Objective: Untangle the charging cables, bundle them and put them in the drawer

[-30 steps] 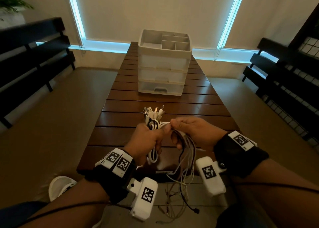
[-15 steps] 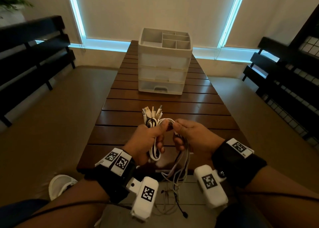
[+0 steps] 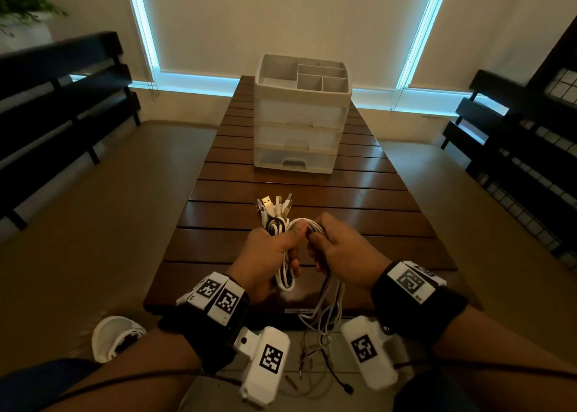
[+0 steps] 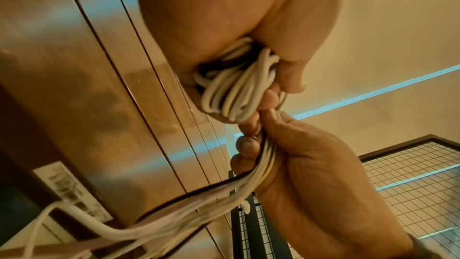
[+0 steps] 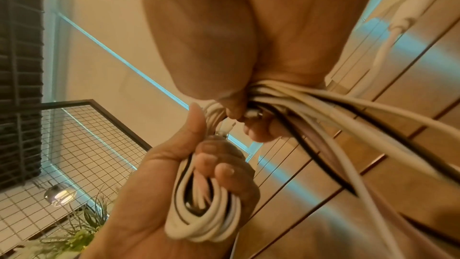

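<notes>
My left hand grips a folded bundle of white and black charging cables, whose USB plugs stick up above the fist. The looped end pokes out under my fingers. My right hand grips the loose strands right beside the left, thumb to thumb. Those strands trail down off the table's near edge toward the floor. A white three-drawer organiser stands further back on the table, its drawers closed.
The slatted wooden table runs away from me toward a window. Dark benches flank it on both sides. A white shoe sits on the floor at the lower left. Loose cable ends dangle below the table edge.
My right hand has moved left to meet the left one, bringing a loop of cable over the bundle. The hanging strands have been drawn up shorter.
</notes>
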`<action>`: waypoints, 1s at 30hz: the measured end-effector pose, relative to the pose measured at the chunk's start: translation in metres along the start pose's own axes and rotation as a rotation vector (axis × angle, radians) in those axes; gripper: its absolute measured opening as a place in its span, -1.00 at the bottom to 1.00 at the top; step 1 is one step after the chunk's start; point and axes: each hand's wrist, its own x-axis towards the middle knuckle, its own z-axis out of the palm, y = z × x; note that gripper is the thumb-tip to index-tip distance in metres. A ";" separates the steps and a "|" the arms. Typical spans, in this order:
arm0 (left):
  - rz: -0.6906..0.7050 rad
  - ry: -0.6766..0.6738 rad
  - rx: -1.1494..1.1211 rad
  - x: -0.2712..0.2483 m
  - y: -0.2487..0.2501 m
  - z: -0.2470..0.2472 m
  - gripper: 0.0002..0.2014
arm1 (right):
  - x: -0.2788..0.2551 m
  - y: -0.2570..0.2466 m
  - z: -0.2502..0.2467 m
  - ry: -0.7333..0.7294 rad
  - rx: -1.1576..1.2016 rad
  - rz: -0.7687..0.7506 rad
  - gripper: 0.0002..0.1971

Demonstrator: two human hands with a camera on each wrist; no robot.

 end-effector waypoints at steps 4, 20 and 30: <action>0.051 0.072 0.001 0.003 -0.003 0.002 -0.65 | 0.001 -0.004 0.008 0.079 0.192 0.000 -0.82; 0.020 0.092 -0.129 0.000 -0.008 0.008 -0.31 | 0.006 -0.001 0.023 0.158 0.397 -0.039 -0.73; 0.044 -0.003 -0.046 -0.005 -0.006 0.007 -0.51 | 0.008 -0.001 0.018 0.101 0.419 0.068 -0.73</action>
